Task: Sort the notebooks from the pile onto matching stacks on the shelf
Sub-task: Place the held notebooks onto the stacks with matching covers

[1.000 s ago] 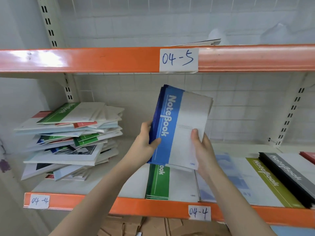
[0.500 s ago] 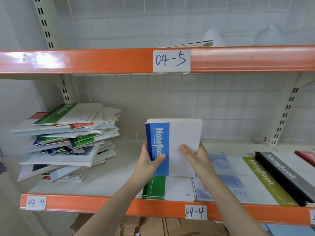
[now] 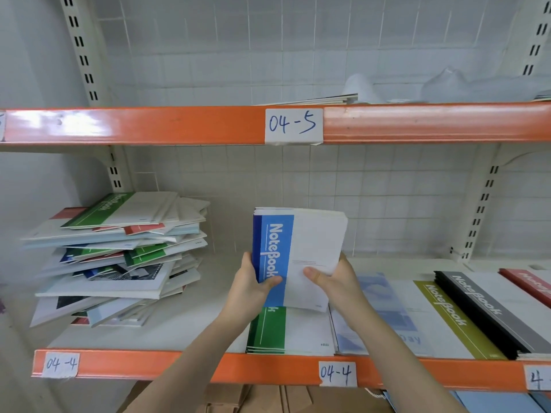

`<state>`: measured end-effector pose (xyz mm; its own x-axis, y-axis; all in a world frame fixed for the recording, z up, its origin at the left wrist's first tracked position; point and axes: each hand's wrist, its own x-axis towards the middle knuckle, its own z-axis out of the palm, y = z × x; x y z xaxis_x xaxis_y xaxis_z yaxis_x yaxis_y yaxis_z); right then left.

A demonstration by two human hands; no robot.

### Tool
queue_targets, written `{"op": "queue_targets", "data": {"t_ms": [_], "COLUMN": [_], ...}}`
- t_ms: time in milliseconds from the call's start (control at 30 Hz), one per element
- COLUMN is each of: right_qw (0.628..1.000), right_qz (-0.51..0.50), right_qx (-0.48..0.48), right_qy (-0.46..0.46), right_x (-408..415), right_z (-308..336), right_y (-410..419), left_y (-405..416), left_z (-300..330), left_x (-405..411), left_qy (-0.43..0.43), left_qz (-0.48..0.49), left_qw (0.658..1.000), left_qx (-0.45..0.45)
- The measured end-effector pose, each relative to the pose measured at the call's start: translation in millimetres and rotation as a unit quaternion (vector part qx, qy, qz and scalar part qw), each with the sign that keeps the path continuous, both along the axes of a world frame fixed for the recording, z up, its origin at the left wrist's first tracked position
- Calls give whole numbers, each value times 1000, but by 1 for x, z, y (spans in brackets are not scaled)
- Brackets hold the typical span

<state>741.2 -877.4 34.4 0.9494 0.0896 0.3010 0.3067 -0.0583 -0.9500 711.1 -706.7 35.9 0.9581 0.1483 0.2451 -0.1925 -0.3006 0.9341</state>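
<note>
Both my hands hold a bundle of blue-striped notebooks (image 3: 301, 248) upright above the shelf. My left hand (image 3: 250, 289) grips its lower left edge, my right hand (image 3: 334, 281) its lower right corner. Under the bundle lies a stack of green-striped notebooks (image 3: 286, 330). A messy mixed pile of notebooks (image 3: 116, 254) sits at the shelf's left. To the right lie a pale blue stack (image 3: 384, 317), an olive-striped stack (image 3: 444, 317), a black and grey stack (image 3: 483, 311) and a red stack (image 3: 527, 281).
The lower shelf has an orange front beam (image 3: 190, 365) labelled 04-4. An orange beam (image 3: 149, 125) labelled 04-5 runs overhead, with a few notebooks (image 3: 325, 100) and white bags on that shelf. Brown cardboard (image 3: 238, 397) lies below.
The blue bundle came down from a tilted, raised position to an upright one low over the green stack. Both hands dropped with it, and it has held nearly still for the last half second.
</note>
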Motion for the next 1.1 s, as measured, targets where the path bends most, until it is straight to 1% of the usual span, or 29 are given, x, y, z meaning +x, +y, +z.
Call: {"op": "queue_targets", "data": {"t_ms": [100,167,233,300,367,467,567,667,767,900,1033,1100], "right_qw": [1000,999,999,993,983,976,971,970,972,973,966,970], "right_qz": [10,25,27,37,58,68,81,84,80,86,73,57], "right_qx": [15,19,35,53,43,-1,-24,-40,-60,-100,-200,-208], "right_qy": [-24,-26,17,101,167,208,226,226,214,190,144,114], "right_x": [-2,-3,-2,0,0,-3,-3,-2,1,5,6,6], "right_z": [10,18,21,18,12,1,-10,-15,-20,-22,-19,-16], "right_y": [10,19,29,40,49,59,67,77,88,105,114,111], "left_y": [15,29,42,53,64,78,92,106,116,128,148,150], "left_z": [19,30,38,38,29,7,-14,-24,-29,-33,-37,-39], "left_x": [-5,-10,-16,-21,-24,-27,-26,-22,-15,-7,3,6], "left_qy": [-24,-19,7,52,107,181,209,242,263,270,283,286], "left_qz": [23,34,32,20,10,0,1,11,22,61,94,91], "left_qw": [999,998,999,998,993,981,974,966,962,961,953,951], "left_qx": [43,54,19,-37,-52,-68,-84,-89,-65,-17,46,75]}}
